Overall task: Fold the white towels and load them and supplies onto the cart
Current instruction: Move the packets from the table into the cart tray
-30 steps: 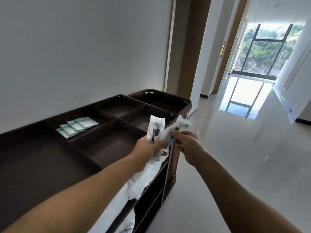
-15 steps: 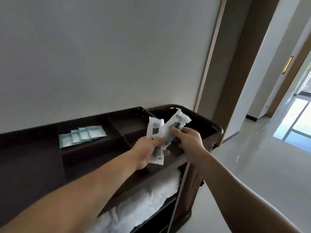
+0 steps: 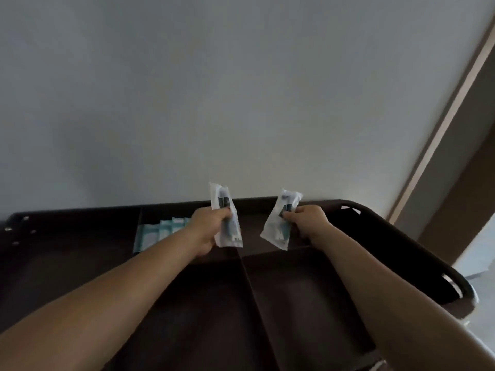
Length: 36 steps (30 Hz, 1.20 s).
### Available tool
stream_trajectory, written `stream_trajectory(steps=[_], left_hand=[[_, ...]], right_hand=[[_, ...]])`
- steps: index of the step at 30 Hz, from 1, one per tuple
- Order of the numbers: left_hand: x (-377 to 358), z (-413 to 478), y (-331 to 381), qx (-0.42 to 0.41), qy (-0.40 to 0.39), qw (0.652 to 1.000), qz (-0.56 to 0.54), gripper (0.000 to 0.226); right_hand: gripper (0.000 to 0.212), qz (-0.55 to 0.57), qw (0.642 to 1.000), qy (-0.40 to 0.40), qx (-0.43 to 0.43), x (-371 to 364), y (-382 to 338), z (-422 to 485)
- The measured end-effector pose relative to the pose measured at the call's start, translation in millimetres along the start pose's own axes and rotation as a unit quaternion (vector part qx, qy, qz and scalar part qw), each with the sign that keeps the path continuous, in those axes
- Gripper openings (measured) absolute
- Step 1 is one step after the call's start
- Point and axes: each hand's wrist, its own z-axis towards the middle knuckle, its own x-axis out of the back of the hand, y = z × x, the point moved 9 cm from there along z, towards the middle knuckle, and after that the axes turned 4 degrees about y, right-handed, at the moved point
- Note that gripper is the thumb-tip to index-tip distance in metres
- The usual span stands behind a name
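Two white packets hang above the back edge of the cart [image 3: 348,290], well apart: left packet [image 3: 227,207] gripped by the left hand [image 3: 207,231], right packet [image 3: 278,223] pinched by the right hand [image 3: 310,219]. At least three teal sachets [image 3: 158,231] overlap in one back compartment.

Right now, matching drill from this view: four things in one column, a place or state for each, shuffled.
1. left hand
2. right hand
3. teal sachets
4. cart

A. lie flat in a rear compartment
B. grips the upright packet
C. pinches the tilted packet
D. dark brown, split by dividers

Pairs: 1-B, 2-C, 3-A, 4-D
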Motion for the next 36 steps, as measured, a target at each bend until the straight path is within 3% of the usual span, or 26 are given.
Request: stream_trajectory(steps=[9,16,25,32,34,36], left_hand=[[42,31,5,-0.018,0.148,0.985,0.081,0.007],[44,38,-2,-0.010,0.189,0.977,0.095,0.005],[45,47,-2,-0.021,0.188,0.975,0.117,0.004],[33,56,6,-0.027,0.147,0.981,0.123,0.009],[15,57,5,-0.023,0.105,0.989,0.100,0.015],[-5,56,4,-0.019,0.054,0.994,0.092,0.022]], right_hand=[[0.020,-0.152,0.964,-0.216,-0.014,-129,21,83],[0.021,-0.119,0.962,-0.242,-0.053,-182,38,102],[0.030,-0.226,0.946,-0.231,0.023,-182,29,102],[0.041,-0.099,0.981,-0.147,0.084,-139,-13,89],[0.039,0.018,0.978,-0.204,0.033,-136,-23,73],[0.037,0.065,0.961,-0.271,0.005,-135,-31,54]])
